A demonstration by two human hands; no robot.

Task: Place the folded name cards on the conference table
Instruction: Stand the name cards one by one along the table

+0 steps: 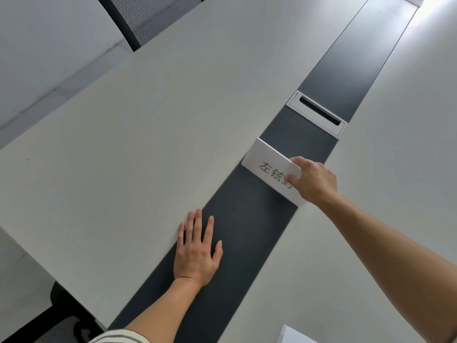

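A white folded name card (pixel 267 164) with dark printed characters stands across the dark centre strip (pixel 247 231) of the pale conference table (pixel 148 144). My right hand (pixel 312 180) pinches the card's right end between thumb and fingers, covering part of the print. My left hand (pixel 196 251) lies flat, palm down, fingers spread, on the strip's left edge nearer to me, holding nothing. A corner of more white paper (pixel 294 335) shows at the bottom edge.
A silver cable hatch (pixel 319 115) with a dark slot is set in the strip just beyond the card. A mesh office chair (pixel 148 18) stands at the far left table edge, another chair (pixel 61 325) at the lower left.
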